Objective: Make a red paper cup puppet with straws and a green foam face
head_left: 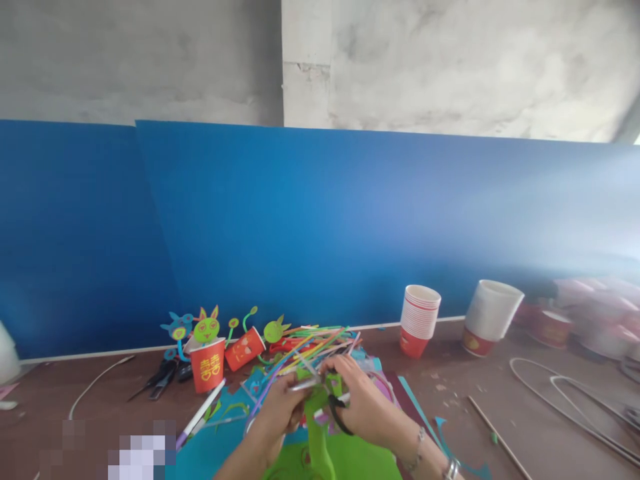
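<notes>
My right hand (357,400) is closed round the black handles of a pair of scissors (337,413). The silver blades stand apart and point up to the left, close to my left fingers. My left hand (275,410) pinches a piece of green paper (319,403) by the blades; its fingertips are partly hidden. Below both hands lies a larger green sheet (360,457) on top of blue paper (205,457). Thin colourful strips (315,347) and paper scraps are heaped just beyond my hands.
Red paper cups (207,367) with green and blue paper figures stand at the left, one tipped over. A marker (200,413) lies nearby. Stacked cups (420,320), a wrapped cup stack (493,317), a stick (500,437) and a cable (575,407) are on the right of the brown table.
</notes>
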The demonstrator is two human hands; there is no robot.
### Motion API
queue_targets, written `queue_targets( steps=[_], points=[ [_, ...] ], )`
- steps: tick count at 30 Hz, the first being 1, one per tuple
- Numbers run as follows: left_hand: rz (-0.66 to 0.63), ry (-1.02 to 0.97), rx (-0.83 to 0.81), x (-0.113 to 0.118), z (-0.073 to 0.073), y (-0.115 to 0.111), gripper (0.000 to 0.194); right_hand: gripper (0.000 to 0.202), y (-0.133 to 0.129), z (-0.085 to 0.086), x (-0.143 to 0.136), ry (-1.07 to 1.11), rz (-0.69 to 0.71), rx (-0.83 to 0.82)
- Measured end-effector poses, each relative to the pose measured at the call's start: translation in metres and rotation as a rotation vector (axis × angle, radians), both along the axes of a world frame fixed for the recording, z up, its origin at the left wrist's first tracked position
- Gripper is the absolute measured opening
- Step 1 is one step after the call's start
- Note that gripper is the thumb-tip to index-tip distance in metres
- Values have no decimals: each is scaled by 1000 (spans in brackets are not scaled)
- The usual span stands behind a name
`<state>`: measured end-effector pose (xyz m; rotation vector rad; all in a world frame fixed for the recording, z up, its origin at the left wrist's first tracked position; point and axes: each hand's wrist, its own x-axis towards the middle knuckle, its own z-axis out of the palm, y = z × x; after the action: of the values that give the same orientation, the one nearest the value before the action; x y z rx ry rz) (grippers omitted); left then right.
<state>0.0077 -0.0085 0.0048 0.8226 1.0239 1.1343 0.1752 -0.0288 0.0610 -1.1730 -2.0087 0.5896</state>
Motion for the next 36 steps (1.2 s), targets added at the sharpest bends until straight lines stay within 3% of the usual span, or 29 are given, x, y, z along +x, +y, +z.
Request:
queue_targets(
  steps=[4, 8, 11, 14, 17, 24, 29, 36],
  points=[
    [137, -106, -46, -8, 2, 2, 34, 34, -8, -10, -14, 340, -204, 47],
    [328, -246, -14, -16, 6, 7, 39, 24, -24, -45, -41, 676, 9, -154],
    [423, -293, 16, -22, 10, 10, 39, 39, -27, -78, -57, 729, 116, -368],
    [471, -305, 11, -27, 15, 12, 39, 46, -20, -95, -62, 729, 222, -623],
    [427, -233, 19, -24, 16, 8, 38, 50, -13, -92, -60, 732, 226, -694],
    [330, -83, 9, -3, 0, -9, 39, 48, -11, -79, -51, 760, 152, -594],
    [188, -113, 66, 1, 0, -14, 39, 41, -12, -79, -51, 788, 174, -528],
    [203, -99, 53, 3, 0, -17, 42, 41, -13, -80, -52, 808, 185, -537]
  ],
)
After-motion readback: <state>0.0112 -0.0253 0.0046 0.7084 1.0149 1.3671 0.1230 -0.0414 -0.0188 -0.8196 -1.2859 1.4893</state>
